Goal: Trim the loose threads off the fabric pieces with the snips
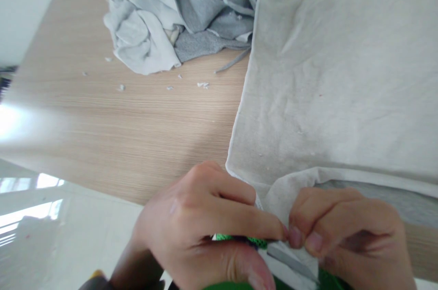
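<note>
Cloth (342, 75) on the table (137, 126), cut off at the right, so that its long axis cannot be told; the left edge slants up and rightward, the folded near hem runs left to right. The left hand (198, 217) partly hides the near corner, thumb and forefinger parted; whether it grips is unclear. The right hand (356, 226), fingers curled and nearly closed, pinches the hem.
</note>
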Available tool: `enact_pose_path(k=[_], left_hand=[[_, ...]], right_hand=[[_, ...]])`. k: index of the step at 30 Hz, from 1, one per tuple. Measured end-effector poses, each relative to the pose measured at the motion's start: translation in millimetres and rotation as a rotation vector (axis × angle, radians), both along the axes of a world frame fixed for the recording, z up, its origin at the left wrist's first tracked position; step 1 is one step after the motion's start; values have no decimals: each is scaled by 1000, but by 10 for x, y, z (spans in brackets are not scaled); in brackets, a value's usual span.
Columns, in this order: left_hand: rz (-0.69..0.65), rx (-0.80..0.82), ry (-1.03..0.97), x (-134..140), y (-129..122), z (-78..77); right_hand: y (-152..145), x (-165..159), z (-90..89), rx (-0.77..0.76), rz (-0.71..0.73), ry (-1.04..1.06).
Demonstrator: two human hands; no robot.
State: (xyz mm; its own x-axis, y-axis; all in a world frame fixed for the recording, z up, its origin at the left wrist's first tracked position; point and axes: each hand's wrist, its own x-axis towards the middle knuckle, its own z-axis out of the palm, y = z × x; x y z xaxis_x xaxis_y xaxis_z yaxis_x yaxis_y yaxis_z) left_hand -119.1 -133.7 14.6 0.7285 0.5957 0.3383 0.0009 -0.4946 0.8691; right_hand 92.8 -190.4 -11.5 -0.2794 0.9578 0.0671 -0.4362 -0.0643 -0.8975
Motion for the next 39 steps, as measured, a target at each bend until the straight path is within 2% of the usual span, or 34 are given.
enact_pose_path(k=[11,17,21,24,26,28,32,39], left_hand=[[50,20,-4,22,-32,10],[10,16,69,-2,-10,47],[-21,10,43,-16,-11,14],[42,18,40,-25,-49,19],[126,13,102,-48,-75,61],[154,5,186,-86,-82,120],[32,12,269,-145,-43,185],[95,91,155,-56,-30,110]], right_hand=[[4,6,-8,-2,-8,11],[9,0,0,-17,-16,-1],[4,3,9,-26,-17,4],[-3,4,15,-37,-16,10],[-5,4,19,-41,-11,19],[-5,2,20,-45,-4,21],[2,-2,15,-54,-8,23],[-18,9,13,-45,2,28]])
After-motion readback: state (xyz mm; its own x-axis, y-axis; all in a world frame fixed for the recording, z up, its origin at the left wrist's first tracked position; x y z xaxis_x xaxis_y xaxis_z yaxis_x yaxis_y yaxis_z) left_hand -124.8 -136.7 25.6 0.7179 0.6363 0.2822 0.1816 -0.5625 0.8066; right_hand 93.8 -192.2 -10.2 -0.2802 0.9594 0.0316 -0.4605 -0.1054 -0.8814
